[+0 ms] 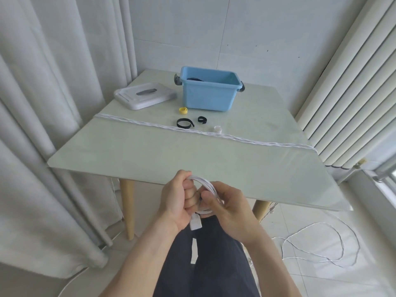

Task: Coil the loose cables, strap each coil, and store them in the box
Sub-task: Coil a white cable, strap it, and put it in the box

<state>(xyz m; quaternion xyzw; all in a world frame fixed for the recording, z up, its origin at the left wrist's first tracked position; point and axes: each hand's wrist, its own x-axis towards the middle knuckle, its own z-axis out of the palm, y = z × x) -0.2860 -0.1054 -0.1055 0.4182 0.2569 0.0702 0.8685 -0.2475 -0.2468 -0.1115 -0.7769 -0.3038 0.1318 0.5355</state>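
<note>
Both bare hands are working just in front of the near edge of the pale green glass-topped table [150,151], above dark trousers. Left hand [180,198] is making a closed grip, its fingers curling round the small coil of white cable [205,185], with the cable's flat white plug [196,224] hanging just below the palm. Right hand [222,204] is pinching the other side of the same coil between thumb and fingers.

Farther back on the table, a long twisted white cord [162,126] is lying stretched across the top from edge to edge. Beyond it are lying a large black strap loop [184,123], a smaller black strap loop [202,119], a yellow strap roll [183,110] and a small white strap roll [217,129]. An open light-blue plastic box [206,97] is standing behind them, something dark showing inside, with its white lid [144,95] lying to its left. More white cord [317,243] is trailing on the tiled floor at right.
</note>
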